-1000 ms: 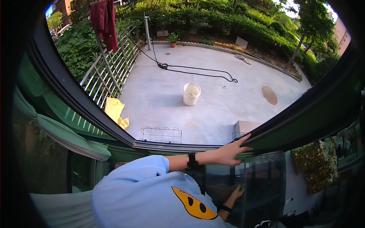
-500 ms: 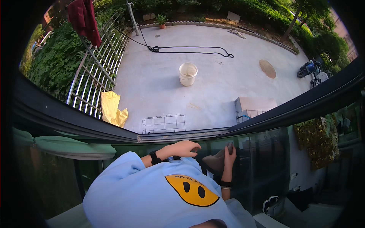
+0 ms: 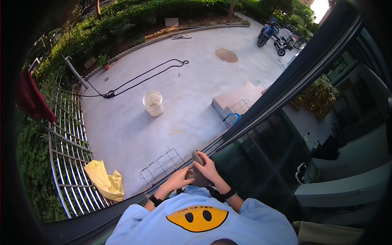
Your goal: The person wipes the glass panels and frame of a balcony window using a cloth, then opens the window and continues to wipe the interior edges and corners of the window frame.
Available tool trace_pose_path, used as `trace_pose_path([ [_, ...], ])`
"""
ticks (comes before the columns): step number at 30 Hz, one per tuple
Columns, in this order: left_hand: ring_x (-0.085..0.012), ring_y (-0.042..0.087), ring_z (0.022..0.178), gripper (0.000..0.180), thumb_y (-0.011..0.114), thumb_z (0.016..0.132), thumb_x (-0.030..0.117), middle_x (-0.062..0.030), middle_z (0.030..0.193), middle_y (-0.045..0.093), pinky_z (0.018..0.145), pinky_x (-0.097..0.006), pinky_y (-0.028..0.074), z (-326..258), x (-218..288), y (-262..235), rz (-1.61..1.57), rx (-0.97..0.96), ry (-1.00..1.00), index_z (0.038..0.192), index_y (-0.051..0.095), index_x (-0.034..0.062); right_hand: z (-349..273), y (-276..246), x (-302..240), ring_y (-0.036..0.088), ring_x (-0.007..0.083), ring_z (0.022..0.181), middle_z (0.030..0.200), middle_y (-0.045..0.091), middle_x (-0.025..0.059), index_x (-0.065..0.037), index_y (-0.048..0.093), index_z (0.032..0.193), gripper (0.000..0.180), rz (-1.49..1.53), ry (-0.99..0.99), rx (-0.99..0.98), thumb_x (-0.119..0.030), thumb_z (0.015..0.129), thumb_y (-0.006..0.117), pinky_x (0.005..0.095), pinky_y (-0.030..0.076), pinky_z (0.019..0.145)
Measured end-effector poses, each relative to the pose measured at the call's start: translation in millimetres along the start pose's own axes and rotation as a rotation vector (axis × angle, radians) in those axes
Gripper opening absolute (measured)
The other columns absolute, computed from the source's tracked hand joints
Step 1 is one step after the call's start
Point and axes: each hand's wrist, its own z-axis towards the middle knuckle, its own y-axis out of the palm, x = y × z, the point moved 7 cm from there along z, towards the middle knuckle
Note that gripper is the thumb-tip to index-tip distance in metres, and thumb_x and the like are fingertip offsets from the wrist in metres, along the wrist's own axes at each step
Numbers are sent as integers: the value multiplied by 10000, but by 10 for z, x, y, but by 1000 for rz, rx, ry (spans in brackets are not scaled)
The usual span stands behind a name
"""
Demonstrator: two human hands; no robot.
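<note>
In front of my chest, my right hand point(image 3: 207, 166) grips a soft-looking grey-brown item point(image 3: 199, 179); its upper end sticks up past my fingers. Whether it is a cloth or a shoe I cannot make out. My left hand point(image 3: 178, 181) meets it from the left, with thumb and fingers bent round its edge. Part of the item is hidden behind my hands. Both wrists carry dark bands, and a beaded bracelet shows on the right one.
A dark window frame point(image 3: 261, 122) runs diagonally beside me. On the paved yard outside stand a white bucket point(image 3: 152, 105), a wire rack point(image 3: 162, 167) and a yellow sack point(image 3: 104, 179) by metal railings point(image 3: 69, 163). A black hose point(image 3: 143, 75) lies farther off; motorbikes point(image 3: 266, 34) are parked beyond.
The view has turned to the right. My hands, apart before, have come together, and the left now touches the grey-brown item, which has been raised in my right hand.
</note>
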Motion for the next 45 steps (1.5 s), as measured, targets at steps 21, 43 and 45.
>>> trace_pose_path([
  [21,-290,578,734,209,600,757,172,-125,807,574,618,-357,444,303,155,-248,161,241,18,891,505,42,-397,-315,46,570,252,945,1065,530,172,-23,375,1187,605,-68,140,332,-180,709,710,321,480,755],
  [43,-121,459,836,119,324,913,66,-63,903,465,766,-233,383,1367,949,-214,-571,250,335,1014,369,22,-496,-885,-531,563,66,665,791,599,50,-73,454,1197,411,88,83,434,-17,804,563,205,449,587],
  [45,-92,424,820,105,333,911,64,-36,891,423,760,-206,364,1468,1323,-197,-603,201,360,1009,355,35,-555,-1083,-539,571,69,675,778,606,50,-53,454,1186,396,38,51,487,0,806,550,206,454,591],
])
